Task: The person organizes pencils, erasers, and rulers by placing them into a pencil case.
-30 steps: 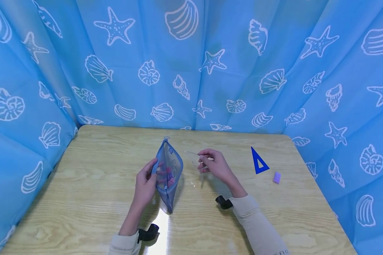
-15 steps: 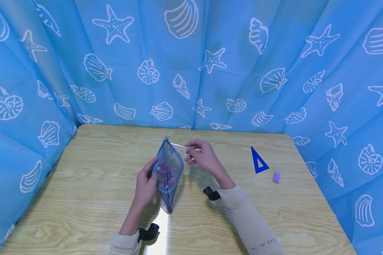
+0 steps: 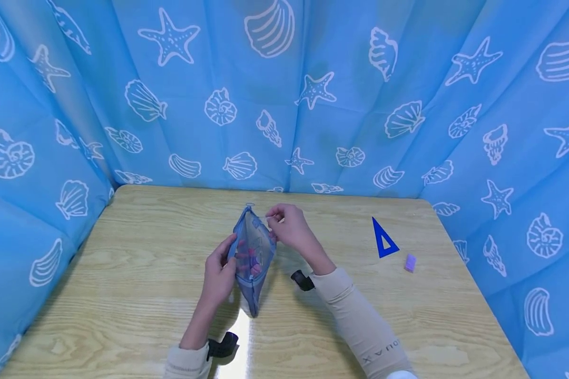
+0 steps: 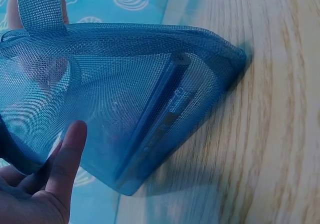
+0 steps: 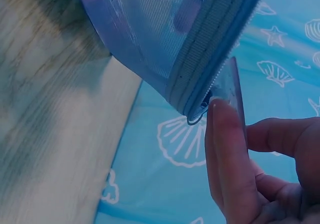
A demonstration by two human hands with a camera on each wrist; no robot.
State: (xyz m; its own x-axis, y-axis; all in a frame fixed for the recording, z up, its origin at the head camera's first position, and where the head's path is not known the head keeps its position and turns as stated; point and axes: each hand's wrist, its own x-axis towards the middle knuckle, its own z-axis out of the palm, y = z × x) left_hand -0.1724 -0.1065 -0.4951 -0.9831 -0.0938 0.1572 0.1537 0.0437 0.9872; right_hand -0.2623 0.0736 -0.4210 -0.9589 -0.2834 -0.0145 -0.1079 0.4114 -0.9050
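Note:
A blue mesh zip pouch (image 3: 253, 289) stands unzipped over the table, its mouth spread. My left hand (image 3: 219, 276) grips its left side, thumb and fingers on the rim. Through the mesh in the left wrist view show a dark blue pencil (image 4: 150, 116) and a second slim, lighter stick (image 4: 172, 109). Something pink and purple lies inside too, not clear enough to name. At the far right part of the mouth, my right hand (image 3: 293, 229) pinches a flat clear plastic piece (image 5: 235, 87) with a straight edge. That piece is partly hidden behind the zip edge in the right wrist view.
To the right on the wooden table (image 3: 147, 237) lie a blue set square (image 3: 382, 242) and a small purple block (image 3: 410, 263). Blue curtains (image 3: 265, 95) with white shell prints hang along the back and both sides.
My right hand has moved left, bringing the clear plastic piece from beside the pouch to its mouth. The left hand keeps its grip almost unmoved.

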